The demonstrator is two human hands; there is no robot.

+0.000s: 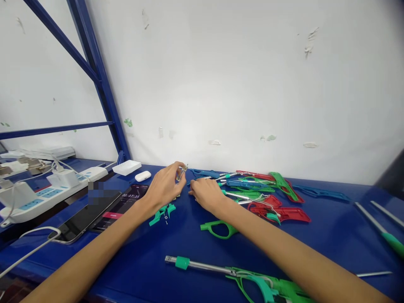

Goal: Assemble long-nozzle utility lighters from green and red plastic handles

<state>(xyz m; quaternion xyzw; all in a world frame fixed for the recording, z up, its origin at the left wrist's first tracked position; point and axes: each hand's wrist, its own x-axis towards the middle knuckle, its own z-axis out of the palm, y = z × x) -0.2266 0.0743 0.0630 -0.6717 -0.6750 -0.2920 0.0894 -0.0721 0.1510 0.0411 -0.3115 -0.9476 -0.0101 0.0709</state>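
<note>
Between the thumb and fingers of my left hand [167,183] is a small clear lighter fuel tank [182,172], held upright just above the table. My right hand [205,192] lies a little to the right, fingers curled together at the edge of a pile of lighter parts; what they hold, if anything, is hidden. That pile has red casings [293,213], green casings [284,185], blue casings [249,185] and metal tubes. Below my left hand are small teal plastic pieces [162,213]. Nearer me lies an opened green long-nosed lighter [208,266] with a metal tube and wires.
Two phones, one black [83,219] and one showing a timer [126,204], lie on the left beside a white earbud case [142,176] and a white box [126,167]. A power strip [50,195] with chargers stands farther left. Metal rods [369,216] lie at right. A wall rises behind.
</note>
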